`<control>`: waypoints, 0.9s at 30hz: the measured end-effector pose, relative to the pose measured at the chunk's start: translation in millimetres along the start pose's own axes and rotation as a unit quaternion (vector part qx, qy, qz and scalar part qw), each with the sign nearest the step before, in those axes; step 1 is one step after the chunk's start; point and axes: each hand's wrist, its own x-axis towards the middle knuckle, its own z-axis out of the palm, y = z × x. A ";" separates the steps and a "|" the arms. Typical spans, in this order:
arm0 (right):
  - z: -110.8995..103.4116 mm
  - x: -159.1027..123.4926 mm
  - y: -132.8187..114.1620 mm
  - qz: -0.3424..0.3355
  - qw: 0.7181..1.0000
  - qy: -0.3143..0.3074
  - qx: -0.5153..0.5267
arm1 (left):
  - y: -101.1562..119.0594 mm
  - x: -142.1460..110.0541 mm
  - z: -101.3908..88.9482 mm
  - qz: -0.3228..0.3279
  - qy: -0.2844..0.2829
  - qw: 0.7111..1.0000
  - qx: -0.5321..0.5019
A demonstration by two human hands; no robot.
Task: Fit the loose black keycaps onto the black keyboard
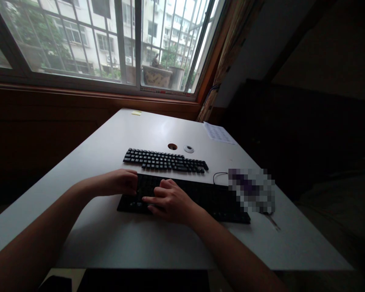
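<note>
A black keyboard (200, 198) lies lengthwise on the white desk, its key area mostly dark, with a few keycaps (135, 205) showing along the front left. My left hand (124, 182) is at the keyboard's left end, fingers curled in; whatever they pinch is hidden. Over the left half rests my right hand (170, 200), its index finger and thumb stretched leftward and apart, the other fingers bent. Nothing shows between them. Behind the keyboard, loose black keycaps (164, 160) are laid out in rows like a key layout.
A blurred-out object with purple on it (246, 184) covers the keyboard's right rear. A cable (219, 174) curves beside it. Farther back are a round desk hole (172, 147), a white ring-shaped cover (189, 149), printed paper (219, 133) and a yellow note (136, 113). The window (134, 44) stands behind.
</note>
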 end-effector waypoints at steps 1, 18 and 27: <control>-0.8 0.1 -0.6 0.005 1.000 0.002 0.000 | -0.7 -0.2 0.1 -0.002 0.001 1.000 -0.004; 4.3 -4.8 -0.7 0.017 0.999 0.024 0.032 | -8.1 -6.3 -6.0 -0.061 -0.006 0.998 0.025; 4.5 -4.5 -0.6 0.021 0.999 0.036 0.034 | -9.9 -7.3 -9.0 -0.042 0.025 0.996 0.071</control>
